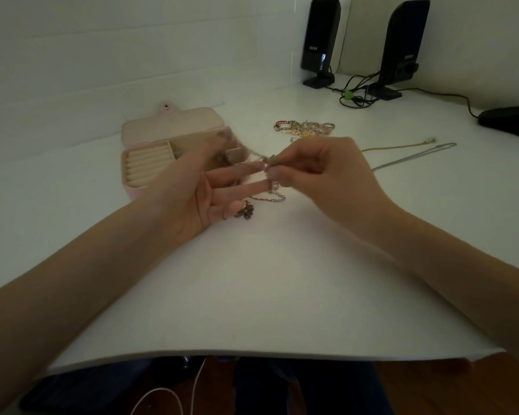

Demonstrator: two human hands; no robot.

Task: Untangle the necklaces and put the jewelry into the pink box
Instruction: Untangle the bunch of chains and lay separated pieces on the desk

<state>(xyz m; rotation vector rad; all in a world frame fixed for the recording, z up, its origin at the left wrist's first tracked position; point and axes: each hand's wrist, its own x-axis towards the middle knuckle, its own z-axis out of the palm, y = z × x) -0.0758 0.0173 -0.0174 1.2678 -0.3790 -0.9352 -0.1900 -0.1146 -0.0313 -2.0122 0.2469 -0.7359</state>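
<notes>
The pink box (150, 136) stands open at the middle left of the white table, lid back, ring rolls showing. In front of it my left hand (204, 184) is spread with straight fingers, and a thin chain runs across its fingertips. My right hand (315, 172) pinches that silver chain (271, 197) at thumb and forefinger, a little above the table. The chain's loose end lies on the table under the hands, beside a dark flower pendant (247, 211). A pile of jewelry (304, 128) lies behind my right hand. A gold necklace (402, 146) and a silver necklace (417, 155) stretch out to the right.
Two black speakers (321, 40) (402, 46) stand at the back right with tangled cables (354, 94). A black mouse (510, 119) lies at the far right. The table's front edge (252, 354) runs near the bottom, with a white cord below it.
</notes>
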